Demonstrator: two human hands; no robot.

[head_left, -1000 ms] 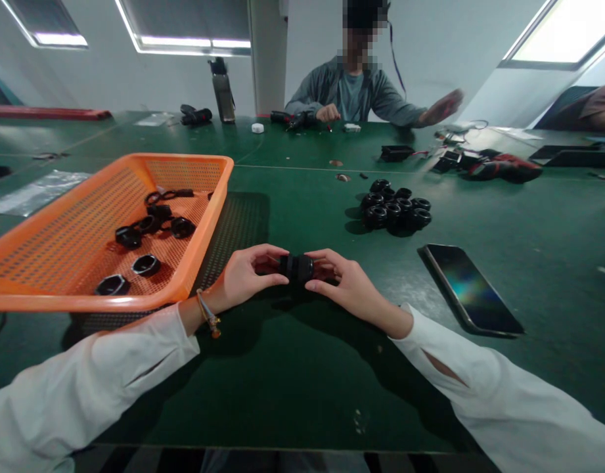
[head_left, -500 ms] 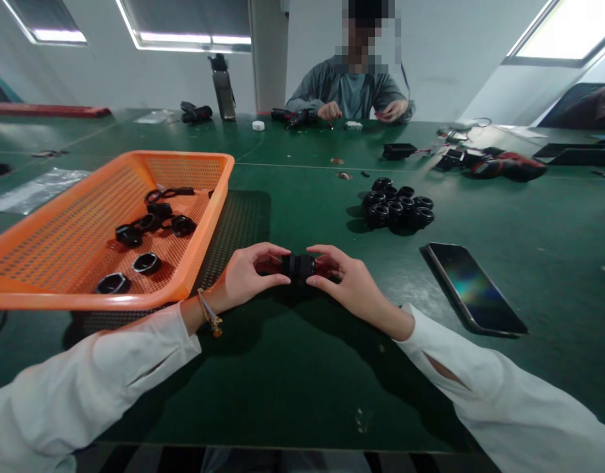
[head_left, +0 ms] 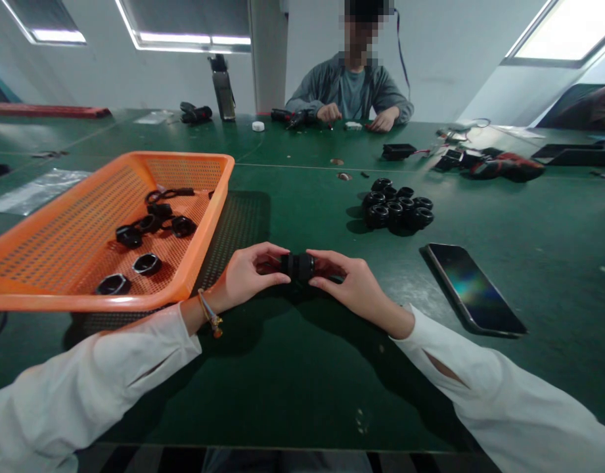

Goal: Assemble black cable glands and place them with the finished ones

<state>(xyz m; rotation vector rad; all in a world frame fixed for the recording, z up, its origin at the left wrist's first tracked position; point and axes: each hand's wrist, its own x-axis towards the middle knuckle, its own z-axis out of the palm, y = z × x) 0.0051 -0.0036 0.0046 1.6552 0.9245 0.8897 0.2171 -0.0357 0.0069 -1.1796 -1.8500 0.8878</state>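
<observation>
A short black cylindrical fitting point(head_left: 298, 267) with a ribbed middle is held sideways just over the green table point(head_left: 282, 394). My left hand point(head_left: 250, 270) pinches its left end between thumb and fingers. At its right end, my right hand point(head_left: 344, 279) grips with thumb and forefinger. The far side of the fitting and some fingertips are hidden. To the left stands an orange perforated basket point(head_left: 211, 226) with black rings point(head_left: 147, 263) and other black parts point(head_left: 152, 220) in it. A cluster of black ring-shaped parts point(head_left: 398, 207) sits beyond my right hand.
A smartphone point(head_left: 474, 289) lies right of my right hand. Across the table sits a person point(head_left: 351, 92) with both hands on the tabletop. A bottle point(head_left: 224, 89), a white cap point(head_left: 258, 125) and a red-and-black tool point(head_left: 509, 165) are farther back.
My right thumb and fingers have shifted slightly on the fitting's right end. My left hand stays in place. Across the table, the person's hand on the right has lowered to the tabletop.
</observation>
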